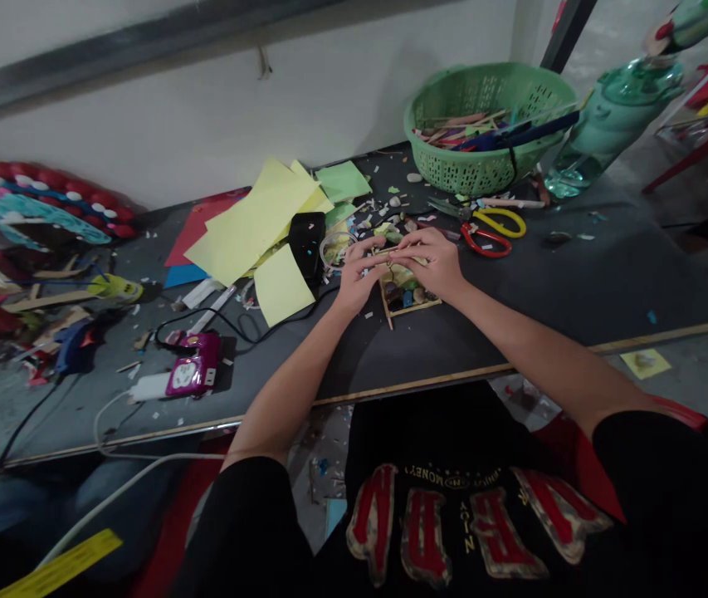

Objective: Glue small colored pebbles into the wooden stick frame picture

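Note:
A small wooden stick frame [414, 310] lies on the dark table in front of me, with several coloured stones [407, 297] inside it. My left hand [363, 272] grips the frame's far left part, its fingertips pinched close to those of the other hand. From the right, my right hand [436, 264] closes over the far edge of the same frame. Both hands cover much of that far side, so exactly what lies between the fingertips is partly hidden. Just beyond the right hand are scissors [489, 232] with red and yellow handles.
A green plastic basket [484, 172] of sticks and tools stands at the back, beside a large clear bottle [608, 124]. Yellow paper sheets [254, 220] and a black box [307, 241] lie left. A purple power adapter [195, 365] with cables sits near the front edge.

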The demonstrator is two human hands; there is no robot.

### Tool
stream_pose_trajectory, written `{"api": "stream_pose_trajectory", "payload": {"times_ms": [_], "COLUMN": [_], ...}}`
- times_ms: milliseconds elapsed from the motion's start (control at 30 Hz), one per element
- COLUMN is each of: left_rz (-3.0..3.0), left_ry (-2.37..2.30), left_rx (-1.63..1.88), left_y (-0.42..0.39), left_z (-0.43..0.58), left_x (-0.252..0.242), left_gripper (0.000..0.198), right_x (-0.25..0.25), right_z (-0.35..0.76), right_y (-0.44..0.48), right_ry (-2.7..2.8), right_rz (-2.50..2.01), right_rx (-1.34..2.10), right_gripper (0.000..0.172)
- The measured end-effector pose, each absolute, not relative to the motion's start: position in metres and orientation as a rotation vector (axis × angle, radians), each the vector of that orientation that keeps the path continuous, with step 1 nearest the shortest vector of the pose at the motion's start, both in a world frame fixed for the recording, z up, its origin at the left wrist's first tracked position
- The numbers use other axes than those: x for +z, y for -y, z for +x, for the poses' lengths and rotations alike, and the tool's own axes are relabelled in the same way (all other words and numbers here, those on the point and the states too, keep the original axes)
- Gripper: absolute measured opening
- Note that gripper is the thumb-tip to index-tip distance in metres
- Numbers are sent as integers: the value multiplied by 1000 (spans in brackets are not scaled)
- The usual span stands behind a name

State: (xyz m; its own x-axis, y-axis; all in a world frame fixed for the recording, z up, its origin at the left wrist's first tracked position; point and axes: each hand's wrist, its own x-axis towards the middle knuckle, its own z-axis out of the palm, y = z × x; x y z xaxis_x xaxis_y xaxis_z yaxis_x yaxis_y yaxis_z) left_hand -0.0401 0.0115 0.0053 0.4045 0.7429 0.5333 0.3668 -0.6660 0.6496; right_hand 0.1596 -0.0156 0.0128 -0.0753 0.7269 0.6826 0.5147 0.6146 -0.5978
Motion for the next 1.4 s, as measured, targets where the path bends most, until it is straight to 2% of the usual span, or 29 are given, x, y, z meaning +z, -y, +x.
{"api": "stream_pose_trajectory", "payload": {"times_ms": [200,333,500,633,733,800,967,1100,1167,1400], "left_rz": [2202,2282,2299,2348,2366,2373,2371,2221,2127,2083], "left_ry": [-1026,-1093,-1086,-1107,-1079,-1086,-1130,-1239,-1323,-1385], "left_rx": [1187,1213,1311,1304,1315,1305,1289,1410,1480,1556], "left_y": [-13,-13,-9,-8,-8,-7,-6,-11,-15,-17], "left_z": [-42,-41,-37,-37,-38,-37,-35,-40,-45,-47], "left_x": [5,9,13,14,14,15,12,6,4,5], "left_gripper": [42,29,26,21,18,18,27,41,42,35], "right_x": [23,25,21,18,20,22,26,25,22,18], "right_z": [157,156,157,159,159,158,155,166,177,191], "right_y": [19,21,20,18,18,19,21,15,10,-26], "right_ry": [1746,1757,1774,1730,1710,1705,1632,1449,1390,1753], "right_rz": [-1060,-974,-997,-995,-1018,-1028,-1047,-1138,-1266,-1377], "right_rx": [276,257,259,257,283,297,294,213,194,228], "right_gripper": [27,27,25,33,23,24,23,24,25,63]}}
